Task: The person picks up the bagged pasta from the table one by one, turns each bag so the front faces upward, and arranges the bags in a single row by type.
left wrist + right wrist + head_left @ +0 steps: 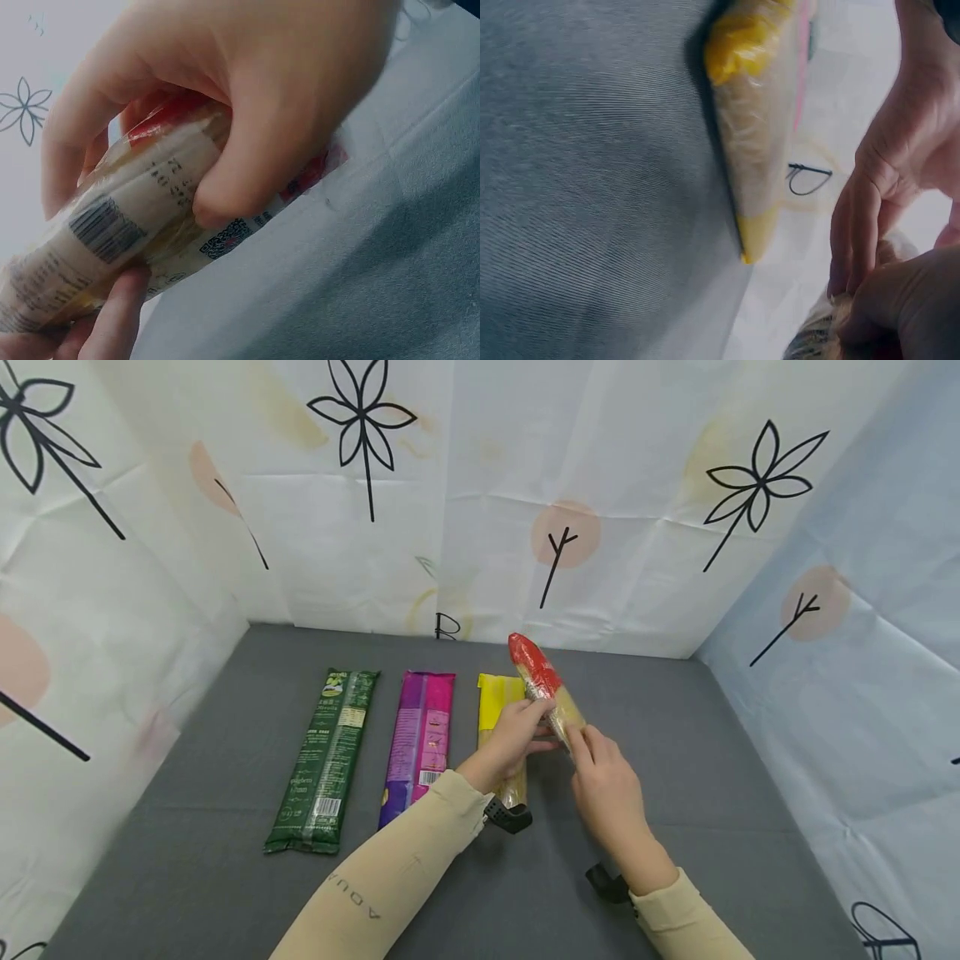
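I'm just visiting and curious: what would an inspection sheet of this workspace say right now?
Surface: grey cloth table, flat.
Job's things: red-topped pasta packet, held above the table by both hands.
Clutter: green packet, purple packet and yellow packet lying side by side.
Hands: left hand grips the red-topped pasta packet; right hand pinches its lower end.
Cables: nothing seen.
Surroundings: white and pale blue sheets printed with flowers, on three sides.
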`<state>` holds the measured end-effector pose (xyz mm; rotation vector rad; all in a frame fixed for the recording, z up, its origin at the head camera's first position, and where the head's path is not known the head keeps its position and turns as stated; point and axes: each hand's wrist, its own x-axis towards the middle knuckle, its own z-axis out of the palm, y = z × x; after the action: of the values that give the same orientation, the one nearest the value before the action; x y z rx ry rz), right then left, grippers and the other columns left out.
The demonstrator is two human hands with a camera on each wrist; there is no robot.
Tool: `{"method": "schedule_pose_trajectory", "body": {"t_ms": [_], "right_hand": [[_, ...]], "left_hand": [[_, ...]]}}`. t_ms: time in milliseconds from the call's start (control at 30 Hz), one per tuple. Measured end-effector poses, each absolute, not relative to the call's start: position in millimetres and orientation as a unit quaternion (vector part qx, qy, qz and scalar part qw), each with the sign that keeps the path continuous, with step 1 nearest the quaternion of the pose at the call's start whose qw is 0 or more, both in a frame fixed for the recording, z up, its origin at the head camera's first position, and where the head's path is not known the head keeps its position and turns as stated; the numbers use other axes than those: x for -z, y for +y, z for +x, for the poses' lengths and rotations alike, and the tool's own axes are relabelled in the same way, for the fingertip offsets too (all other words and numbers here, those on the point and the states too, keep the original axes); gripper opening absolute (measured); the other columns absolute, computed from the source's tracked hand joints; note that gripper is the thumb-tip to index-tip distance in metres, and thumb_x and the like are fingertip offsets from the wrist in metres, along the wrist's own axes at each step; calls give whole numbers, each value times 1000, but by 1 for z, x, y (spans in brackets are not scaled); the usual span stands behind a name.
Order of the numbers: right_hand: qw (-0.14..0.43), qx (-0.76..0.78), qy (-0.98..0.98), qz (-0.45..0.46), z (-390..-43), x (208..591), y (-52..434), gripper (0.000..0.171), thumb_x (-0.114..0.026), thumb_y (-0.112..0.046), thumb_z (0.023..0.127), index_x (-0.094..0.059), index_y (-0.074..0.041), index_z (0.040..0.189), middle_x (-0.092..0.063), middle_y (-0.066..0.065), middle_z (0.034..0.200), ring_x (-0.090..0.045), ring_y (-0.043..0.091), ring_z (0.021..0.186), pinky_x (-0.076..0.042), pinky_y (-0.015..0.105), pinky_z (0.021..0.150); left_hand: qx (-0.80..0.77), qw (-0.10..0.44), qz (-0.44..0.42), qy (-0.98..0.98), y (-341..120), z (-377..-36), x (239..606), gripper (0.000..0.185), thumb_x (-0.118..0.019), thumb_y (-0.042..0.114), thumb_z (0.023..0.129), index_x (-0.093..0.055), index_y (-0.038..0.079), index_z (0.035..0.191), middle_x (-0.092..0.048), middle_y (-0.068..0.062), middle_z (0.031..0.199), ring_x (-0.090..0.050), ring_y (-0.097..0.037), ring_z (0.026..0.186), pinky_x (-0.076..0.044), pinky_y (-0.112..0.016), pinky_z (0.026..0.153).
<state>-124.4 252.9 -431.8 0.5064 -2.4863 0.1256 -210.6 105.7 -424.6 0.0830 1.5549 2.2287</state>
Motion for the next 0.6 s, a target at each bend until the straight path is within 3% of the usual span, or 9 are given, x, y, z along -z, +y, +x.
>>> {"method": "schedule_pose_trajectory", "body": {"t_ms": [233,600], "right_hand": [[288,-19,-937,195,-121,437,248,65,-73,5,74,-54,-3,136,-57,21,118,-57,37,101,-54,47,74],[273,-84,-937,202,-118,433,246,64,-74,-2,75,-54,-4,136,-54,21,125,-53,40,106,-49,53,83]], "left_hand": [[-800,200,-9,565,105,-211,432,55,-67,38,91,-55,-2,126,-67,-13,104,-69,-24,89,-57,-38,73],[-797,165,-25,581,106,-210,433,45,-63,33,93,-57,-1,123,-66,-12,102,-67,-23,85,-57,-37,70]]}}
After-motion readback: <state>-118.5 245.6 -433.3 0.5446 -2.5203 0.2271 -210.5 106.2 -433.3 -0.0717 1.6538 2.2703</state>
